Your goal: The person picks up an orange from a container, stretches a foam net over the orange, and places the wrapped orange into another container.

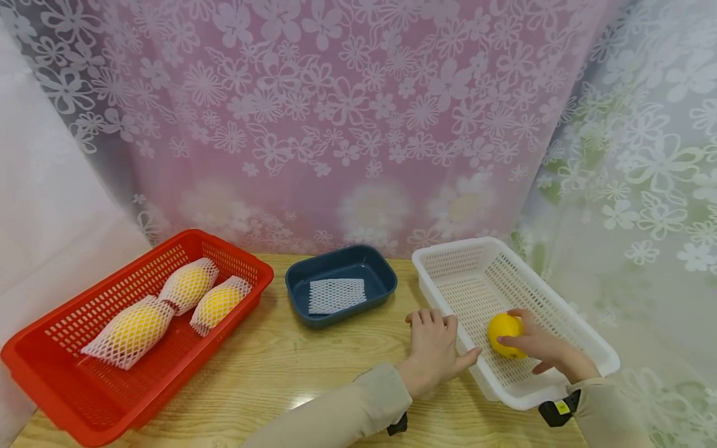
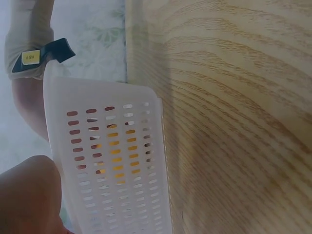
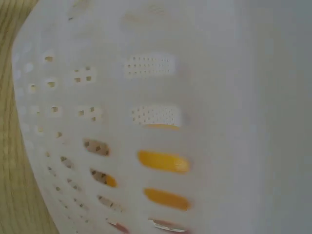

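Observation:
In the white basket [image 1: 456, 298] on the right lies a yellow orange [image 1: 500, 326]. My right hand [image 1: 538, 342] reaches over the basket's right side and holds the fruit between thumb and fingers. Through the basket's slots, the right wrist view shows parts of the orange [image 3: 163, 161]. My left hand [image 1: 434, 348] is at the basket's left wall, its fingers loosely bent and holding nothing. Its thumb [image 2: 31, 195] lies right at the basket's rim in the left wrist view; the other fingers are hidden there.
A red basket [image 1: 185, 379] on the left holds several yellow fruits [image 1: 134, 330] in white foam nets. At the back middle stands a dark blue tray [image 1: 299, 283] with a flat white foam net [image 1: 336, 295] in it. Flowered curtains [image 1: 358, 124] hang behind the wooden table [image 1: 269, 367].

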`<state>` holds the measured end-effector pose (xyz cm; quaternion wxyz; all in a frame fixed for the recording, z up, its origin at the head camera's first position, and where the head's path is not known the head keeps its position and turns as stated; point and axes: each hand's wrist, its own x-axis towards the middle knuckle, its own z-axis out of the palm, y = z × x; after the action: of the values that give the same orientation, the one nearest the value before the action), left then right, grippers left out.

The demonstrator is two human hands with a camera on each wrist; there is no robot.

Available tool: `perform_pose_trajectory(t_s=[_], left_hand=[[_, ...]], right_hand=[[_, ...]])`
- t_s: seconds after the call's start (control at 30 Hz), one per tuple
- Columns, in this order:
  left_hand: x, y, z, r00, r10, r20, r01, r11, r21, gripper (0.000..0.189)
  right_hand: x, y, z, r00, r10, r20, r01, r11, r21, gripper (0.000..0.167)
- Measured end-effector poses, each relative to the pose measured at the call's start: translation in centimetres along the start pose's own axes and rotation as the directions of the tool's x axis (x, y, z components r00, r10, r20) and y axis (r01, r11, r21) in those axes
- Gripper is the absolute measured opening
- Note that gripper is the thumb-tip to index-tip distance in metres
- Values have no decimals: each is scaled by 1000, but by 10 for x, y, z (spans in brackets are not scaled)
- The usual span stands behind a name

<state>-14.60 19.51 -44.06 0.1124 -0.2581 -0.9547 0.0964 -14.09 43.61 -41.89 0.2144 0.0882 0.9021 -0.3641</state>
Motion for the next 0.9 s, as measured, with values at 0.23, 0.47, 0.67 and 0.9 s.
perform_pose_trajectory(t_s=[0.23,0.47,0.67,0.9], left_hand=[[-1,0,2,1000,2,-10,-2,1000,-9,74],[-1,0,3,1000,15,-25,-15,1000,-17,74],[0,-1,5,999,22,-39,-23,1000,-16,75],[0,-1,6,995,52,-81,-53,999,-14,70]], right_hand=[[2,3,11,1000,-14,22,15,1000,-24,80],[-2,-2,21,1000,-15,24,15,999,-32,71],[-3,-5,26,998,-40,-43,37,997,-69,71],[-6,-7,27,994,-67,-88,60,994,-87,69]])
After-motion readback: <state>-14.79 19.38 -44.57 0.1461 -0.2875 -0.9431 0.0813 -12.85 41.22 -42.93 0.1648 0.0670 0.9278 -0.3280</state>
